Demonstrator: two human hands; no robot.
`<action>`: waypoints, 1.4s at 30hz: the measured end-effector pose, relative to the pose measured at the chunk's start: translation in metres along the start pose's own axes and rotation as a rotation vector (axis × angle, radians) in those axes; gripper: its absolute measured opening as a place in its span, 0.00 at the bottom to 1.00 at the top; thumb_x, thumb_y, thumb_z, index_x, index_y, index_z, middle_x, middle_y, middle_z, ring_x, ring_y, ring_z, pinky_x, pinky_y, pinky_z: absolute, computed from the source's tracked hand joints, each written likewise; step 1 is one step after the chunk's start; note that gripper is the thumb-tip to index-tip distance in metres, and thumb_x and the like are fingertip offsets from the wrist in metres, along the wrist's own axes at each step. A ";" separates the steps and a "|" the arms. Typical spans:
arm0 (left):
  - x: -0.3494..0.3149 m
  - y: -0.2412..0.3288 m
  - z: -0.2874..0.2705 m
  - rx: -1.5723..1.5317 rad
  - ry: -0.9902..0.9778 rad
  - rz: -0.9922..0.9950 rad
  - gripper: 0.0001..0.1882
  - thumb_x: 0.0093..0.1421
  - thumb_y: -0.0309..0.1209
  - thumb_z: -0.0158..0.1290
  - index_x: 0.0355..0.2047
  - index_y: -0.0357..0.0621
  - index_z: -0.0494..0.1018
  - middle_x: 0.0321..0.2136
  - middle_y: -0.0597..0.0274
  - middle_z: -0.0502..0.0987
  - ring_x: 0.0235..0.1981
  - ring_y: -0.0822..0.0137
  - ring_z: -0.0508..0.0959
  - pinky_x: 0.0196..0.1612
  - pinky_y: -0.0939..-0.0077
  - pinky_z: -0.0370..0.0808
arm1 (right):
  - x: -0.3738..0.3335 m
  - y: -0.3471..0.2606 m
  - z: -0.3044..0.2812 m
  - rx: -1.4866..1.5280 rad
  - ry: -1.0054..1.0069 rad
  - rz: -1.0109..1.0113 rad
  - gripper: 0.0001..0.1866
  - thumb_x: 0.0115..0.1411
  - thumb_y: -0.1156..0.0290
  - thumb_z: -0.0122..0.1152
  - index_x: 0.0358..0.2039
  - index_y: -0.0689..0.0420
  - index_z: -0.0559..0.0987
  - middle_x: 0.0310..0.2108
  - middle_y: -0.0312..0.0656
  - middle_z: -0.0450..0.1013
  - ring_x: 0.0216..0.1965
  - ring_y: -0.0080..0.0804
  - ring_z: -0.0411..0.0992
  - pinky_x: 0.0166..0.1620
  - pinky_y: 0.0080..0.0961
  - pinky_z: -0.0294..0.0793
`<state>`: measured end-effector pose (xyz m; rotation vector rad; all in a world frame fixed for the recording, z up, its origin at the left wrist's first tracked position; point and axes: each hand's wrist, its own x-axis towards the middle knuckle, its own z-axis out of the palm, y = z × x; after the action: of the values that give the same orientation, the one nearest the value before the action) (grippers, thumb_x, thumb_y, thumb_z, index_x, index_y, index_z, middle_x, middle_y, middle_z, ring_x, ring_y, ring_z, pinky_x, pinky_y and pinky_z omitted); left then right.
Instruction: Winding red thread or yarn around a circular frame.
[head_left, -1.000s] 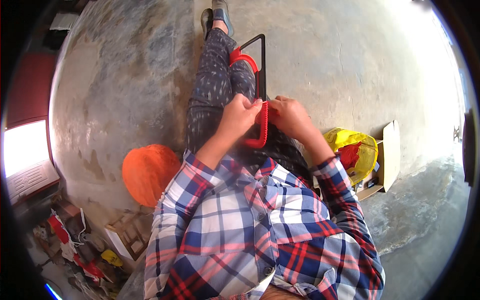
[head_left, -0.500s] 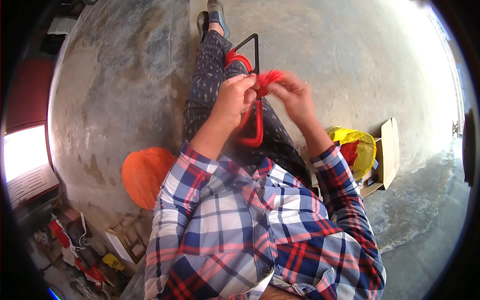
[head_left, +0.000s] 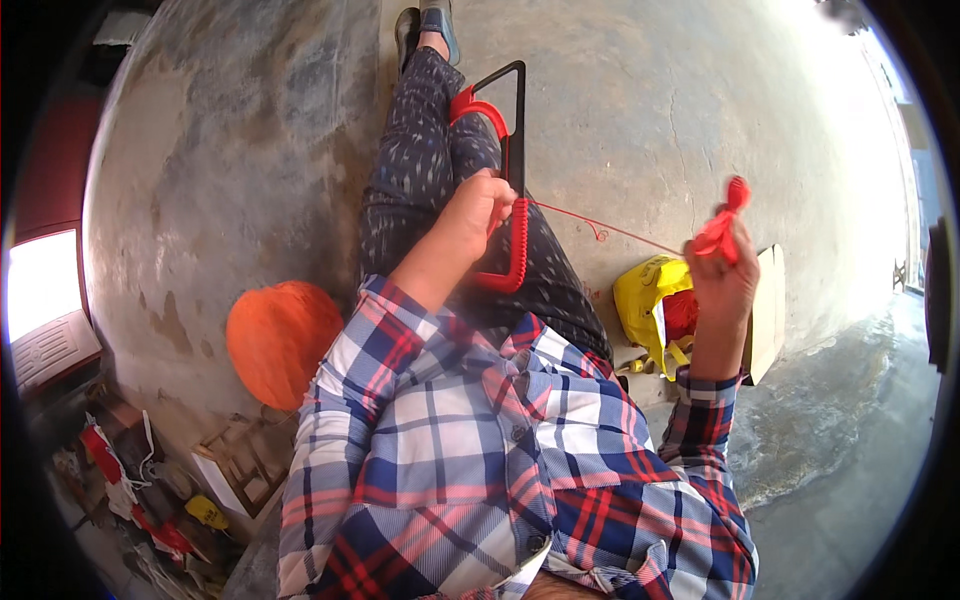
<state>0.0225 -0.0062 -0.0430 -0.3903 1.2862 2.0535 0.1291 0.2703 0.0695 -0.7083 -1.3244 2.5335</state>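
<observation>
A black and red frame (head_left: 519, 130) lies along my stretched-out legs, with a curved red piece over one leg near the knee. Tight turns of red cord (head_left: 520, 240) cover its near end. My left hand (head_left: 482, 208) is closed at the frame's side, thumb and fingers pinching where the cord leaves it; its other fingers are partly hidden. From there a thin red cord (head_left: 610, 228) with a small loose curl runs out to my right hand (head_left: 722, 275). That hand, lifted off to the right, grips a twisted red cord bundle (head_left: 718, 235).
Below my right hand, a yellow bag (head_left: 640, 300) with red material inside stands by an open cardboard box (head_left: 768, 315). An orange rounded thing (head_left: 282, 345) lies on the concrete floor at my left. A wooden frame (head_left: 240, 465) and assorted clutter are at lower left.
My right hand has swung away to the right with the red bundle, drawing the thin cord out straight. My left hand has shifted slightly nearer along the frame.
</observation>
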 end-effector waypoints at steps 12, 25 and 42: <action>-0.075 0.009 0.054 1.014 -0.115 0.854 0.15 0.53 0.30 0.59 0.41 0.39 0.76 0.45 0.56 0.73 0.49 0.57 0.71 0.54 0.66 0.66 | -0.006 0.105 0.029 0.046 -0.503 0.580 0.14 0.63 0.59 0.54 0.36 0.58 0.74 0.25 0.37 0.72 0.20 0.23 0.67 0.22 0.21 0.67; -0.044 0.018 0.003 1.279 -0.003 0.724 0.11 0.48 0.16 0.52 0.32 0.40 0.75 0.32 0.53 0.72 0.36 0.52 0.76 0.40 0.65 0.73 | 0.075 0.138 0.036 -0.676 -0.675 0.361 0.10 0.57 0.64 0.65 0.35 0.55 0.81 0.26 0.28 0.72 0.28 0.15 0.64 0.29 0.17 0.64; -0.002 -0.009 0.003 0.123 -0.072 -0.047 0.07 0.53 0.27 0.44 0.33 0.44 0.69 0.21 0.68 0.69 0.20 0.76 0.66 0.26 0.84 0.63 | 0.085 0.015 -0.044 0.455 -0.335 -0.006 0.05 0.56 0.75 0.53 0.33 0.57 0.68 0.21 0.31 0.60 0.21 0.18 0.55 0.23 0.16 0.54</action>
<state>0.0304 -0.0022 -0.0468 -0.2854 1.3390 1.9206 0.0775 0.3258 0.0090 -0.1948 -0.7631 2.8835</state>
